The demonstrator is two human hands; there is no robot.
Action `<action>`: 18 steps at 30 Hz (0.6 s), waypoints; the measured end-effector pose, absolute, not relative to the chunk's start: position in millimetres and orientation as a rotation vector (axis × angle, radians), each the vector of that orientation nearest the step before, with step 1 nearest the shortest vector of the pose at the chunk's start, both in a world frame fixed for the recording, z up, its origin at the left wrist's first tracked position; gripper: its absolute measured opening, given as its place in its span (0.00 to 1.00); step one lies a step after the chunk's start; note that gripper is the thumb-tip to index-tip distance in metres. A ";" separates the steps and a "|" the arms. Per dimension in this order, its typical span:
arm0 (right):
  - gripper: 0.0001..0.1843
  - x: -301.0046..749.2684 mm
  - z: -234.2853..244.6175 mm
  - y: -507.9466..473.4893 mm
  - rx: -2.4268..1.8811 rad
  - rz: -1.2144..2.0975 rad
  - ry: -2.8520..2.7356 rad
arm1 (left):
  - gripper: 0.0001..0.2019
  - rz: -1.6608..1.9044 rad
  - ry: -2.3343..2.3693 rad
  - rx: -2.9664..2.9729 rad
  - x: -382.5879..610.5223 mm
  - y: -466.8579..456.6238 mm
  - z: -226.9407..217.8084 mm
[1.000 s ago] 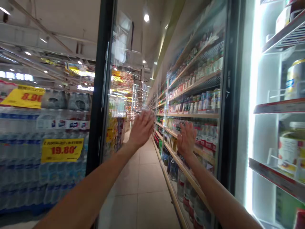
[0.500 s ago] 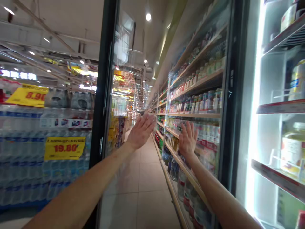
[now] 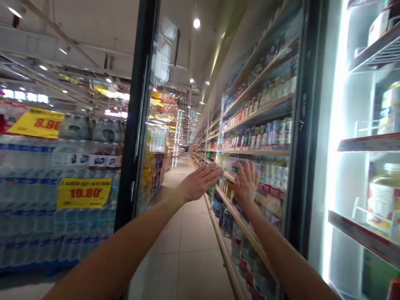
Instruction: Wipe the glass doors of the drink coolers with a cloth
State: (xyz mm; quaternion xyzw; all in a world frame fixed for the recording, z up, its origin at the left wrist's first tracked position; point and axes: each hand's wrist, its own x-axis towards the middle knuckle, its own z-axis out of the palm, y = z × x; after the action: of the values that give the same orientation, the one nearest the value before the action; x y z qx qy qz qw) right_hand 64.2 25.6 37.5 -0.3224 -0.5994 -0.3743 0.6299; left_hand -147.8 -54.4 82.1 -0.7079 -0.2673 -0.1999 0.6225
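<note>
1. Glass door (image 3: 175,237): it stands open in front of the person, between a black handle-side frame (image 3: 137,108) and a black hinge-side frame (image 3: 309,125); being see-through, its surface could be misjudged, so a fast reach might knock fingertips against it
2. Left hand (image 3: 201,181): flat, fingers together and pointing right, with nothing seen in its grasp; whether it touches the pane I cannot tell, and any hard push there could swing the door
3. Right hand (image 3: 246,182): wide, fingers spread upward, likewise with nothing visible in it; contact is unclear here too, and palm marks could smear the glass
4. The hands are near each other, so a sideways sweep by either might make them bump
5. Lit refrigerator shelf (image 3: 368,143), on the right: a stray right elbow could catch its edge or the white-capped bottle (image 3: 379,200) below
6. Bottled-water packs (image 3: 28,216), on the left: a wide door swing might strike them, if they are within its arc
</note>
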 end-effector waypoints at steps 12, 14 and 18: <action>0.26 64.4 38.0 23.6 -0.745 -0.856 -1.368 | 0.23 -0.682 -0.699 -1.563 -151.2 -56.3 98.3; 0.26 65.0 38.0 23.6 -0.742 -0.850 -1.376 | 0.23 -0.492 -0.579 -1.663 -148.3 -56.9 92.9; 0.25 64.7 38.3 24.0 -0.741 -0.859 -1.369 | 0.23 -0.827 -0.835 -1.489 -173.7 -65.7 129.8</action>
State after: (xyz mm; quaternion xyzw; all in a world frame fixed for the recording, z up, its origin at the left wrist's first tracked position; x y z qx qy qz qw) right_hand 64.7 24.0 38.3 -0.3236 -0.5979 -0.3752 0.6301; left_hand -173.7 -65.7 129.8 -0.6376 -0.3578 -0.3543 0.5830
